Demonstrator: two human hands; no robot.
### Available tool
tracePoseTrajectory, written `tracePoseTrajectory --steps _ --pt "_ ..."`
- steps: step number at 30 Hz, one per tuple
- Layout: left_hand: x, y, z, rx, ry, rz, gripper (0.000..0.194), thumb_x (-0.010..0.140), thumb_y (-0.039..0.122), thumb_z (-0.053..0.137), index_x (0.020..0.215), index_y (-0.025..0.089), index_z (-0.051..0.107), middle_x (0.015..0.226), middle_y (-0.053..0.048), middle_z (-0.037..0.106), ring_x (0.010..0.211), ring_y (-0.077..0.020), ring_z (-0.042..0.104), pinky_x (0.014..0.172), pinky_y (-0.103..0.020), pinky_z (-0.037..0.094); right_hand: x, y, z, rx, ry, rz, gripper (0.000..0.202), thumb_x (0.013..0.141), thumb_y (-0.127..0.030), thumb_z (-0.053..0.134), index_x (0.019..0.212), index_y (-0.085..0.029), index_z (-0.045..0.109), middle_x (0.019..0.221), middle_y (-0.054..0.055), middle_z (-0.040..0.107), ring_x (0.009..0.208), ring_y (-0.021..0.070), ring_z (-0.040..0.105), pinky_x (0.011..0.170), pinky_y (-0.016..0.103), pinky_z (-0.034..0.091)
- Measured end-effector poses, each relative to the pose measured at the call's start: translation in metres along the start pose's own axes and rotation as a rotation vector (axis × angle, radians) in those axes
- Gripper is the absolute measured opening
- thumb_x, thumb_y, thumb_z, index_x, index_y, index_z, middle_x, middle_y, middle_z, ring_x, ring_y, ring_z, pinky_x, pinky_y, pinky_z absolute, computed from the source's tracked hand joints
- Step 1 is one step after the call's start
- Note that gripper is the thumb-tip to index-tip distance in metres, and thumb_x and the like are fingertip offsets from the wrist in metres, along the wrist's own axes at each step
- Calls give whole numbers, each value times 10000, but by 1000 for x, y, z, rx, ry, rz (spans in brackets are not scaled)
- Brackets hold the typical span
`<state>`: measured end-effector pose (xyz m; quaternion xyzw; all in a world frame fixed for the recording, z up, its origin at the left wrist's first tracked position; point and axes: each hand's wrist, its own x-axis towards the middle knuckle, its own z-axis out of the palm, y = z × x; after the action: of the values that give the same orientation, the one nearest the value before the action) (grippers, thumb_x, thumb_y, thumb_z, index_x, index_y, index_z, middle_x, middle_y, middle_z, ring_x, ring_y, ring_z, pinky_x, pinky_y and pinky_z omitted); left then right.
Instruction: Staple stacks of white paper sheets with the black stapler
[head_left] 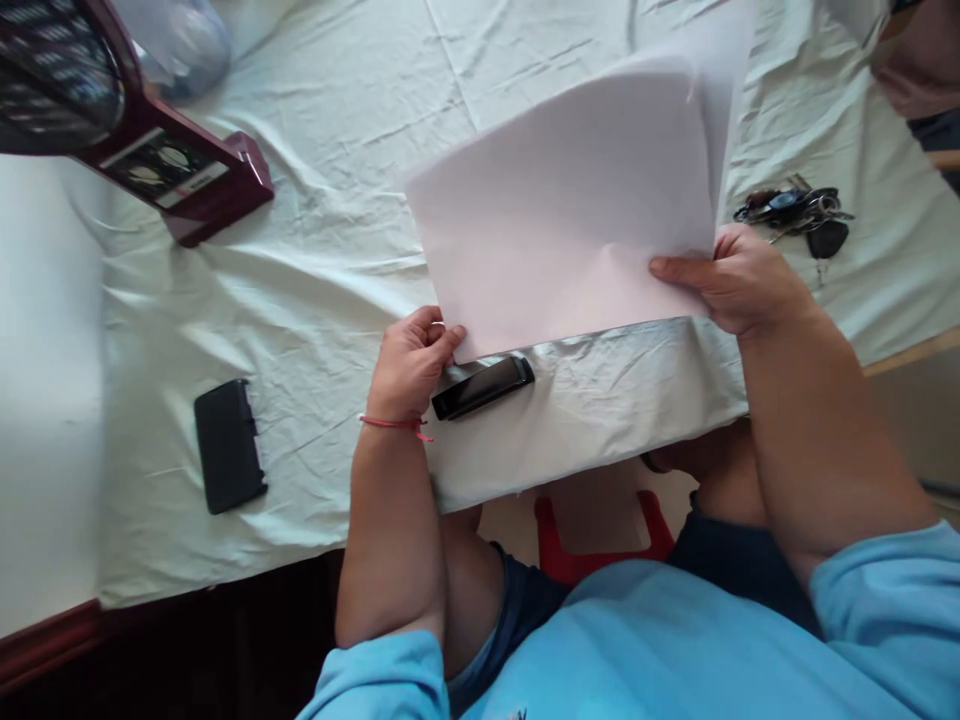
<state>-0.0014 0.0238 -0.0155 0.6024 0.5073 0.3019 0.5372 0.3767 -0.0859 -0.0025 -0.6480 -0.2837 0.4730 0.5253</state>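
Several sheets of white paper (562,210) are held up over the cloth-covered table, slightly bowed, with the sheets fanned apart at the upper right. My left hand (414,362), with a red string on its wrist, pinches the near left corner between thumb and fingers. On the near right corner, my right hand (757,280) lays its thumb on top while the fingers are hidden underneath. A black stapler (484,388) lies on the cloth just below the paper's near edge, close to my left hand.
A bunch of keys (802,212) lies right of the paper. On the left are a dark flat case (229,446) and a maroon table fan (202,185), with a clear plastic item (184,45) behind. The pale tablecloth (315,260) is wrinkled. Below the table edge shows a red stool (555,545).
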Motion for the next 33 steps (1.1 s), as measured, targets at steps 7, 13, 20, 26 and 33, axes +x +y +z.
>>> tracePoseTrajectory --steps 7,13,20,26,33 --pt "5 -7 3 -146 175 249 401 757 474 1078 807 250 749 787 7 707 767 -158 630 767 -282 581 -3 -2 -4 -35 7 -331 303 837 -324 1085 1028 -231 869 1236 54 914 1474 333 788 1373 485 613" --pt "9 -13 3 -136 207 294 487 790 607 1104 876 243 792 950 -42 829 993 -234 783 957 -363 682 -9 -5 -7 -283 126 -298 359 810 -255 1120 1051 -225 855 1389 32 886 1717 422 604 1476 634 496" --pt "8 -14 6 -170 283 353 324 801 460 1076 907 237 865 1007 -50 892 1038 -236 818 1038 -378 701 1 6 -4 -74 -14 -430 374 792 -348 1088 1054 -206 861 1220 59 890 1404 329 793 1279 507 684" --pt "6 -15 2 -15 210 244 375 876 519 1022 776 242 790 775 -17 743 775 -192 669 764 -327 617 3 8 -4 -144 -7 -390 541 729 -360 1120 1197 -285 858 1355 44 898 1350 321 810 1252 498 695" --pt "2 -3 12 -135 177 286 502 887 674 1057 881 259 774 694 21 572 777 -194 654 759 -302 598 3 9 -4 -66 11 -342 412 741 -425 1135 932 -216 836 1120 44 896 1060 263 801 1127 498 727"
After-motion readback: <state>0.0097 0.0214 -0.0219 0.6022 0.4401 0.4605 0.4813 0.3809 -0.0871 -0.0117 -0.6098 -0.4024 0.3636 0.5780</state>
